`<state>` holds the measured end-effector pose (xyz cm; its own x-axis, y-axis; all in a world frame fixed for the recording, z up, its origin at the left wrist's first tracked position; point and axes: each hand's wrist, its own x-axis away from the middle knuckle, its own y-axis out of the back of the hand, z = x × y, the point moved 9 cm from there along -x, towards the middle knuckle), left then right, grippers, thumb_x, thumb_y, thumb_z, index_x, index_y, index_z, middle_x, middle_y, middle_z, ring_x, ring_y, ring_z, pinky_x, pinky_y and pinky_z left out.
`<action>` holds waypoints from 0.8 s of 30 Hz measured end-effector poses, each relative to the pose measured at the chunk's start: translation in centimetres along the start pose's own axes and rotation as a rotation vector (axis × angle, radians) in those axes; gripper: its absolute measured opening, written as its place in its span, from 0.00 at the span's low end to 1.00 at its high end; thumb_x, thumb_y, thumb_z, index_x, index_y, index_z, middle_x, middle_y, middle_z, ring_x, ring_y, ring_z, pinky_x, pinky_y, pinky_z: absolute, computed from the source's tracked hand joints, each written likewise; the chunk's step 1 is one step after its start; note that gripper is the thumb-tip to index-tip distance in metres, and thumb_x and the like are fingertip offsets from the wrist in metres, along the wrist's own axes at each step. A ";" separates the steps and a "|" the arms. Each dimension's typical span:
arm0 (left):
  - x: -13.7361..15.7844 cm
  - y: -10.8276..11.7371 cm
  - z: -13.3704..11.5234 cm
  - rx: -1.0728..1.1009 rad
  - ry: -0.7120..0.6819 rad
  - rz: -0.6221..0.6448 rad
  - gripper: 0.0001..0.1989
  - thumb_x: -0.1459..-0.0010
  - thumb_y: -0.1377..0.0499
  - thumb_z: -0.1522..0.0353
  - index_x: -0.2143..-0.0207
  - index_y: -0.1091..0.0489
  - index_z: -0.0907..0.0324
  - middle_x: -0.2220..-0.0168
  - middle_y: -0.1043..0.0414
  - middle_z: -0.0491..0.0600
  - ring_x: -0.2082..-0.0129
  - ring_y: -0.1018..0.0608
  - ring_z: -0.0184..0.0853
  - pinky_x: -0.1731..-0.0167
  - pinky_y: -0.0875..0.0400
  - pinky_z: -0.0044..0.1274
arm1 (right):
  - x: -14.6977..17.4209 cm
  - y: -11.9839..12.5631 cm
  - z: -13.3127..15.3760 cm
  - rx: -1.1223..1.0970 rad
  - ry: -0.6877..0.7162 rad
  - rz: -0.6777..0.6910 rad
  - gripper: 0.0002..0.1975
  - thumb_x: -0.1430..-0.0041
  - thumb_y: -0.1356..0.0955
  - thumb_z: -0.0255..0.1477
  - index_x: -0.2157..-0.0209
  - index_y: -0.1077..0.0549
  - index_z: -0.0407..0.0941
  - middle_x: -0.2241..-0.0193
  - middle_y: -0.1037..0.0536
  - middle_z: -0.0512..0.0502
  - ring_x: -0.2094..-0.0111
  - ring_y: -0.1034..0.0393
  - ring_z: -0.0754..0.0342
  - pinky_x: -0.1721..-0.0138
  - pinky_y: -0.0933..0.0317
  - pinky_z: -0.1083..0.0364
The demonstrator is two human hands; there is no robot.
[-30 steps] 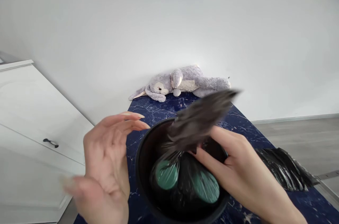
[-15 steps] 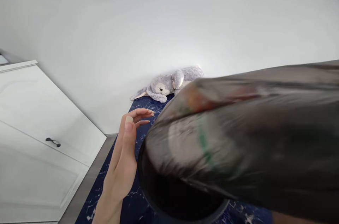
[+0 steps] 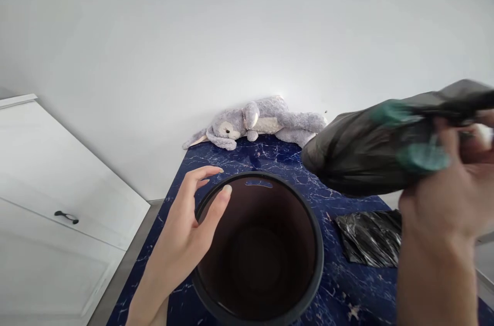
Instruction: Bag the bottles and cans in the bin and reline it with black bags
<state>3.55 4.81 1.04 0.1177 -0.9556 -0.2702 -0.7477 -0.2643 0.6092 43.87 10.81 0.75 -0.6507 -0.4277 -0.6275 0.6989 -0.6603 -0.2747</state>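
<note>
My right hand (image 3: 459,177) grips a filled dark see-through garbage bag (image 3: 366,146) near its gathered top, up at the right. Pale and green contents show through the film. A round dark trash bin (image 3: 259,259) with a slot in its rim stands on the table, and its inside shows nothing but the bottom. My left hand (image 3: 193,213) is at the bin's left rim, fingers apart and thumb over the opening; whether it touches the rim I cannot tell. To the bin's right lies a folded black plastic bag (image 3: 372,238), partly behind my right forearm.
The bin stands on a blue marble-patterned table (image 3: 181,285). A grey plush bunny (image 3: 254,120) lies along its far edge against a white wall (image 3: 231,22). At the left is a white cabinet (image 3: 50,171) with a dark handle.
My right hand has swung the filled bag right and away from above the bin, uncovering its opening. The folded black bag is now visible. My left hand's thumb now reaches over the rim.
</note>
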 end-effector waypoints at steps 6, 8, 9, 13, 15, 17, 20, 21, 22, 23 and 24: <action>0.1 -0.2 -0.3 -0.074 0.013 0.010 0.22 0.29 0.41 0.47 0.37 0.30 0.38 0.32 0.29 0.48 0.28 0.32 0.55 0.67 0.22 0.25 | 0.4 -2.6 -4.5 0.059 -0.180 0.088 0.14 0.44 0.23 0.35 0.58 0.25 0.48 0.69 0.25 0.51 0.67 0.30 0.53 0.64 0.40 0.51; 0.1 -0.3 -0.4 -0.086 -0.006 0.027 0.23 0.30 0.40 0.47 0.37 0.31 0.39 0.33 0.29 0.49 0.28 0.31 0.55 0.68 0.22 0.25 | 0.7 -3.1 -6.5 0.047 -0.268 0.134 0.14 0.43 0.23 0.36 0.59 0.24 0.47 0.69 0.24 0.50 0.67 0.30 0.53 0.64 0.39 0.51; 0.0 -0.3 -0.4 -0.090 -0.014 0.038 0.23 0.30 0.40 0.47 0.37 0.31 0.39 0.33 0.29 0.49 0.28 0.31 0.54 0.68 0.22 0.25 | 0.9 -3.3 -7.3 0.035 -0.296 0.146 0.14 0.43 0.23 0.36 0.59 0.24 0.47 0.69 0.24 0.50 0.67 0.30 0.53 0.64 0.39 0.51; 0.0 -0.4 -0.3 -0.099 -0.021 0.055 0.22 0.29 0.41 0.47 0.37 0.31 0.39 0.33 0.29 0.48 0.29 0.30 0.52 0.63 0.20 0.26 | 1.5 -4.3 -10.0 -0.035 -0.382 0.179 0.15 0.43 0.23 0.39 0.59 0.24 0.47 0.68 0.22 0.49 0.67 0.28 0.53 0.63 0.36 0.52; 0.0 -0.3 -0.4 -0.104 -0.029 0.055 0.22 0.29 0.41 0.47 0.37 0.31 0.39 0.33 0.28 0.47 0.30 0.29 0.51 0.63 0.20 0.26 | 1.8 -4.6 -11.1 -0.060 -0.429 0.191 0.16 0.44 0.23 0.40 0.59 0.24 0.47 0.67 0.21 0.48 0.67 0.27 0.52 0.64 0.35 0.52; 0.0 -0.3 -0.5 -0.105 -0.033 0.058 0.21 0.29 0.41 0.47 0.38 0.30 0.39 0.34 0.28 0.46 0.31 0.28 0.50 0.66 0.21 0.25 | 2.0 -4.8 -12.2 -0.069 -0.466 0.195 0.17 0.45 0.22 0.40 0.59 0.25 0.47 0.67 0.20 0.48 0.67 0.27 0.53 0.65 0.35 0.53; 0.0 -0.4 -0.6 -0.102 -0.032 0.068 0.20 0.29 0.40 0.48 0.39 0.30 0.38 0.34 0.27 0.45 0.33 0.26 0.49 0.70 0.22 0.23 | 2.2 -4.7 -13.7 -0.055 -0.500 0.195 0.18 0.47 0.22 0.42 0.59 0.24 0.48 0.67 0.20 0.50 0.68 0.27 0.54 0.68 0.36 0.55; -0.1 -0.4 -0.7 -0.100 -0.033 0.070 0.20 0.29 0.40 0.48 0.39 0.29 0.39 0.35 0.26 0.45 0.34 0.25 0.48 0.70 0.22 0.23 | 2.2 -4.6 -14.2 -0.045 -0.510 0.196 0.18 0.48 0.22 0.42 0.60 0.24 0.48 0.67 0.20 0.50 0.69 0.27 0.54 0.69 0.36 0.56; -0.1 -0.4 -0.7 -0.097 -0.035 0.069 0.19 0.29 0.40 0.48 0.40 0.29 0.39 0.35 0.26 0.45 0.34 0.25 0.48 0.69 0.22 0.23 | 2.3 -4.6 -14.7 -0.034 -0.521 0.197 0.19 0.49 0.22 0.43 0.60 0.24 0.48 0.67 0.20 0.50 0.69 0.27 0.54 0.70 0.37 0.56; -0.1 -0.4 -0.7 -0.093 -0.037 0.068 0.19 0.29 0.40 0.48 0.40 0.29 0.40 0.36 0.26 0.45 0.34 0.25 0.49 0.68 0.21 0.24 | 2.3 -4.5 -15.3 -0.022 -0.533 0.196 0.19 0.50 0.22 0.43 0.60 0.24 0.48 0.68 0.20 0.51 0.70 0.27 0.54 0.71 0.37 0.56; -0.1 -0.4 -0.7 -0.088 -0.037 0.067 0.19 0.28 0.40 0.49 0.40 0.29 0.40 0.36 0.26 0.45 0.34 0.24 0.49 0.66 0.20 0.25 | 2.4 -4.3 -15.8 -0.012 -0.544 0.192 0.20 0.50 0.22 0.43 0.61 0.24 0.48 0.69 0.21 0.51 0.70 0.27 0.54 0.71 0.36 0.57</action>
<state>4.26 4.91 1.37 0.0439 -0.9665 -0.2529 -0.6923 -0.2119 0.6898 43.97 22.39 -11.05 -0.5686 -0.7973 -0.2023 0.8208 -0.5339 -0.2029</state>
